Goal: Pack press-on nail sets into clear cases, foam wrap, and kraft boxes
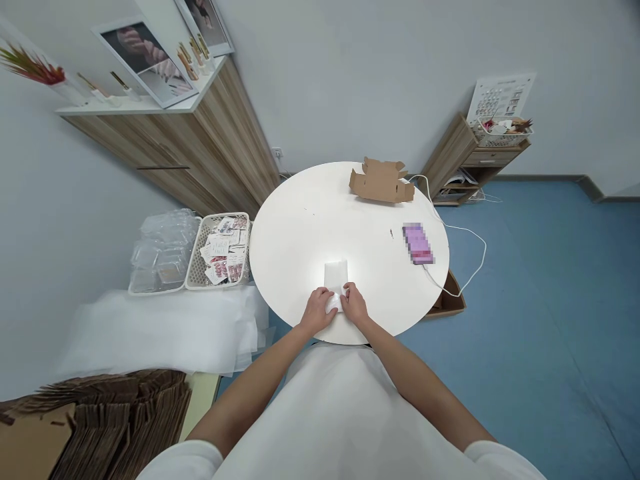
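Note:
A narrow white sheet (335, 272), seemingly thin packing foam, lies on the round white table (300, 233) near its front edge. Its near end is folded or rolled into a small white bundle (333, 303); whatever may be inside is hidden. My left hand (317, 311) grips the bundle from the left, fingers bent over it. From the right, my right hand (354, 304) holds the sheet's edge and the bundle's side with curled fingers. Farther back on the table lies an unfolded brown cardboard box (382, 181).
A phone (419, 243) with a white cable (473, 233) lies at the table's right. Left stand a basket of printed cards (189, 270), clear plastic trays (165, 253), stacked white foam sheets (165, 330) and flattened cartons (125, 413). An open carton (453, 303) sits below right.

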A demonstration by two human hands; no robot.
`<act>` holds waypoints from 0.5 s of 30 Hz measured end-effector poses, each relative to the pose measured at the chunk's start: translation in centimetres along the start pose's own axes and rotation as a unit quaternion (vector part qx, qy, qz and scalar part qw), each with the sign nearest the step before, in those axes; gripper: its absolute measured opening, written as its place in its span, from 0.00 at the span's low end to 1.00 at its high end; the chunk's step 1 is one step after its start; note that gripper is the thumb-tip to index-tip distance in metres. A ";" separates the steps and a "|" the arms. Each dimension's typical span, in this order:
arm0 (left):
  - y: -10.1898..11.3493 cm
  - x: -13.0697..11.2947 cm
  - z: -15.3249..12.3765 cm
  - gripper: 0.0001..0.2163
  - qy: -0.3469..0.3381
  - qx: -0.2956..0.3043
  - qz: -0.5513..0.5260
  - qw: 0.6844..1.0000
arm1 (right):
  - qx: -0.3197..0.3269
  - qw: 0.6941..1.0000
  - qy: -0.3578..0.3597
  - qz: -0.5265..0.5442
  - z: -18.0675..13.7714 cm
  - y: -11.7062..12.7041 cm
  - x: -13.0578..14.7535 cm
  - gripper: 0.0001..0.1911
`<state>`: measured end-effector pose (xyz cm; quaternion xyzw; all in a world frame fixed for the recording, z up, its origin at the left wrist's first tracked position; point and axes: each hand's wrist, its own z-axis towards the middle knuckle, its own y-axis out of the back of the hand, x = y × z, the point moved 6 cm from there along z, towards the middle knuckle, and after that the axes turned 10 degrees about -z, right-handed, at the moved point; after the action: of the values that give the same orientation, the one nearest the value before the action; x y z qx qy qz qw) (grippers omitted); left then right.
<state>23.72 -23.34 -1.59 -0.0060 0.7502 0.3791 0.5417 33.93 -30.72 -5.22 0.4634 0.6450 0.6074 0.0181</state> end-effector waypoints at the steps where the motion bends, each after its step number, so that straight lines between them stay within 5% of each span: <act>1: -0.1 -0.2 -0.2 0.20 -0.039 0.018 0.024 0.999 | -0.001 1.000 0.008 -0.018 -0.2 0.1 0.2 0.17; 4: -0.4 -0.4 -0.5 0.22 -0.097 0.056 0.064 0.992 | -0.026 0.990 0.084 -0.114 -0.8 1.2 1.4 0.17; 9: -0.2 -0.3 -0.2 0.25 -0.089 0.060 0.073 0.992 | 0.002 0.923 0.325 -0.208 -2.4 2.1 3.2 0.27; 15: 0.1 0.1 0.2 0.29 -0.081 0.134 0.084 0.984 | 0.069 0.904 0.361 -0.218 -1.5 0.9 1.3 0.36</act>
<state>23.82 -23.11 -1.67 0.1605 0.7454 0.3190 0.5630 32.79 -31.20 -3.43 0.0605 0.7327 0.6677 -0.1165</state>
